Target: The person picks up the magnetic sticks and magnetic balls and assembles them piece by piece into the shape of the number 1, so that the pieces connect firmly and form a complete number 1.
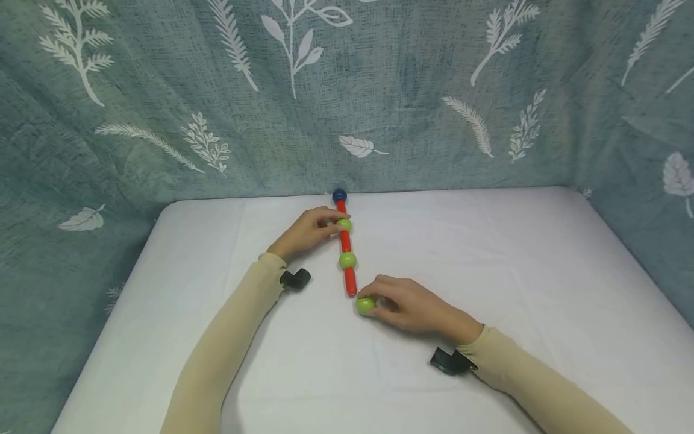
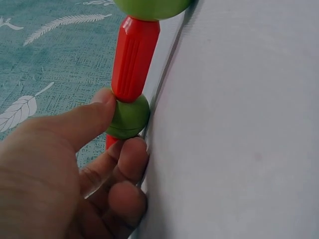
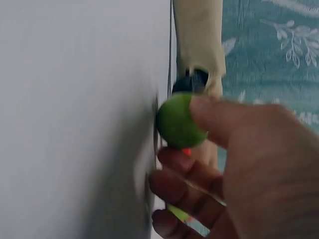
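A straight row of alternating balls and red rods lies on the table, with a dark blue ball [image 1: 339, 195] at its far end. My left hand [image 1: 309, 229] pinches the farther green ball [image 1: 344, 225] between thumb and fingers. In the left wrist view a ribbed red rod [image 2: 135, 57] joins that ball to another green ball [image 2: 154, 6]. The row's near end is a red rod [image 1: 350, 281]. Just beside that end, my right hand [image 1: 409, 304] pinches a separate green ball [image 1: 365, 305] close over the table.
A white cloth covers the table [image 1: 488, 253]. Behind it hangs a teal curtain [image 1: 390, 120] with white leaf patterns, close to the row's blue end. A black device [image 1: 295, 279] sits at the left wrist, and another black device [image 1: 451, 361] at the right wrist.
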Demonstrator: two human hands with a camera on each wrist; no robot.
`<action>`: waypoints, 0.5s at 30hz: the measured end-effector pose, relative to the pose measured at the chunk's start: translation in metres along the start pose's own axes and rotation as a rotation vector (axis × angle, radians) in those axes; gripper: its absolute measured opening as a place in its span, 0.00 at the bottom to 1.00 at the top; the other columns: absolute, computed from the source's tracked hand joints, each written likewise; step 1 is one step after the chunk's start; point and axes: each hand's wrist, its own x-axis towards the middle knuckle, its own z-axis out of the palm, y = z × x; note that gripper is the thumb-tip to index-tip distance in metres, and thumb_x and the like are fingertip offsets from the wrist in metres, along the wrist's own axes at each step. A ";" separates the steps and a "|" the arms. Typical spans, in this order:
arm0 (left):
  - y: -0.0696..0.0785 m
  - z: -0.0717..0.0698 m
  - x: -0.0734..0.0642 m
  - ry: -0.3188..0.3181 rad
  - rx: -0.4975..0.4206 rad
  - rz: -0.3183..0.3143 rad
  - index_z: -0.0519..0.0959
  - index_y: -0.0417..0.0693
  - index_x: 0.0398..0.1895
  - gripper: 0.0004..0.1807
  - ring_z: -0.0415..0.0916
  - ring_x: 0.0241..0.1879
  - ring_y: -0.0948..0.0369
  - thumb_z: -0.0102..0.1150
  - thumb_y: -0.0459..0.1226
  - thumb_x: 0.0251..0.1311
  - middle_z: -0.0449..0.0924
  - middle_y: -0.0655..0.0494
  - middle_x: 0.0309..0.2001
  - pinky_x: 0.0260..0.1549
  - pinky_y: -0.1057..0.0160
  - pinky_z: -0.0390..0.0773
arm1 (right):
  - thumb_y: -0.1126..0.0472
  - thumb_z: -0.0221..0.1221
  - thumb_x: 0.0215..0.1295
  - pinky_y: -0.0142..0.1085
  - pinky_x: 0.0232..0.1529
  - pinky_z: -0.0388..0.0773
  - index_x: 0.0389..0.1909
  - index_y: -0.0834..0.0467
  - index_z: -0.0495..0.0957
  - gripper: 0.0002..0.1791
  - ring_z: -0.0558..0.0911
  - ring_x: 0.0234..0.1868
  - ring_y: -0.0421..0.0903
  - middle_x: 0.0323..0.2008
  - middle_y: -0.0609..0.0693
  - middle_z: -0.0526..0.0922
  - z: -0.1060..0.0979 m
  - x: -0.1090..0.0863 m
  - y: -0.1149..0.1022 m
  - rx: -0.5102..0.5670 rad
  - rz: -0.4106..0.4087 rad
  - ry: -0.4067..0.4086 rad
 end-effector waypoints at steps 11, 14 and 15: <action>0.000 0.001 0.001 0.009 0.015 -0.005 0.80 0.54 0.59 0.18 0.72 0.32 0.58 0.59 0.42 0.67 0.80 0.56 0.49 0.35 0.64 0.74 | 0.58 0.65 0.64 0.24 0.31 0.71 0.51 0.46 0.79 0.14 0.73 0.30 0.37 0.40 0.39 0.78 0.017 0.008 -0.009 -0.024 -0.114 0.091; 0.000 0.002 0.001 0.010 0.014 -0.012 0.80 0.53 0.58 0.17 0.73 0.31 0.59 0.59 0.42 0.67 0.80 0.56 0.49 0.34 0.64 0.74 | 0.58 0.65 0.64 0.25 0.32 0.72 0.51 0.46 0.79 0.15 0.73 0.31 0.37 0.41 0.39 0.78 0.017 0.009 -0.007 -0.011 -0.104 0.093; 0.000 0.002 0.001 0.011 0.014 -0.015 0.80 0.53 0.58 0.17 0.73 0.31 0.59 0.59 0.42 0.67 0.80 0.57 0.49 0.34 0.64 0.74 | 0.58 0.64 0.65 0.25 0.32 0.72 0.51 0.46 0.79 0.15 0.73 0.32 0.37 0.42 0.39 0.78 0.017 0.010 -0.007 -0.005 -0.096 0.090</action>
